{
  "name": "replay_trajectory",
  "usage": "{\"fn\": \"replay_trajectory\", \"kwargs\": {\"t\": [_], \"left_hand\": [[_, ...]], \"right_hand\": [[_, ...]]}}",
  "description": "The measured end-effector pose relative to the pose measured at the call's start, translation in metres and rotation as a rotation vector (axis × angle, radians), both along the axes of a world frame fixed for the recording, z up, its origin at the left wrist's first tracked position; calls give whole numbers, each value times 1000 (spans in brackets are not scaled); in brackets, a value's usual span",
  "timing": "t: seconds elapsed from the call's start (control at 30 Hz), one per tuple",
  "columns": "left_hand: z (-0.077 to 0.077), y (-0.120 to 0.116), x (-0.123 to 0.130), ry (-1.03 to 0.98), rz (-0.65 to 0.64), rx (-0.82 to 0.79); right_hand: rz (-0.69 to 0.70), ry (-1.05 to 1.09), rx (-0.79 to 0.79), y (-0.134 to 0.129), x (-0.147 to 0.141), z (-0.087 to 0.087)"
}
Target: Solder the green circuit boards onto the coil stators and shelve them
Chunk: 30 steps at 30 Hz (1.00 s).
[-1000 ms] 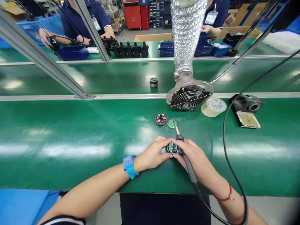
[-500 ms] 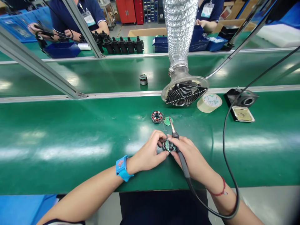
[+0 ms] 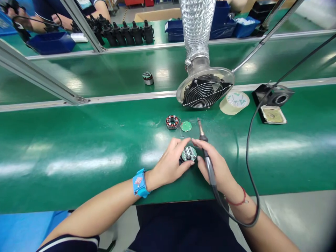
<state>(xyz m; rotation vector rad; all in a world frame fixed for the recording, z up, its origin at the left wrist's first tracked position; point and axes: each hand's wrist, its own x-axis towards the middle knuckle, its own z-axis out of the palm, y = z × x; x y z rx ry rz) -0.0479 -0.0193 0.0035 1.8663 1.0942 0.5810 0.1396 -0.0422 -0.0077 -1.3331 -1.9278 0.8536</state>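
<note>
My left hand (image 3: pixel 169 162) has its thumb and fingers around a round green circuit board (image 3: pixel 189 153) with dark parts on top, mounted on a darker piece mostly hidden beneath it. Across my right hand (image 3: pixel 217 168) lies a soldering iron (image 3: pixel 209 167), held between thumb and fingers with its tip pointing away from me. The right fingertips are beside the board, a small gap apart from it. Just beyond my hands sit a motor stator (image 3: pixel 172 122) with a ring of windings and a plain green disc-shaped board (image 3: pixel 186 126), close together.
A fume extractor (image 3: pixel 206 91) on a foil duct hangs ahead. To its right are a tape roll (image 3: pixel 234 102) and a soldering iron stand (image 3: pixel 273 96) with a sponge tray (image 3: pixel 273 114). Another round assembly (image 3: pixel 148 78) stands beyond the rail. The iron's cable loops over my right forearm.
My right fingers have come off the circuit board, and the iron's tip has swung right, away from the green disc. My left hand keeps the board, now turned more face-up. The view has shifted.
</note>
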Motion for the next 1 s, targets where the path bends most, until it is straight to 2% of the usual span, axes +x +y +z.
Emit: {"fn": "replay_trajectory", "kwargs": {"t": [0.1, 0.3, 0.57, 0.73, 1.0], "left_hand": [[-2, 0, -1, 4, -6, -14], [-6, 0, -5, -41, -19, 7], [-9, 0, -10, -39, -46, 24], [-9, 1, -16, -51, -84, 8], [1, 5, -23, -16, -172, -113]], "right_hand": [[-119, 120, -66, -1, 1, -7], [-34, 221, -148, 6, 1, -10], [101, 212, -140, 8, 8, -3], [109, 139, -84, 6, 6, -4], [62, 294, -154, 2, -1, -9]]}}
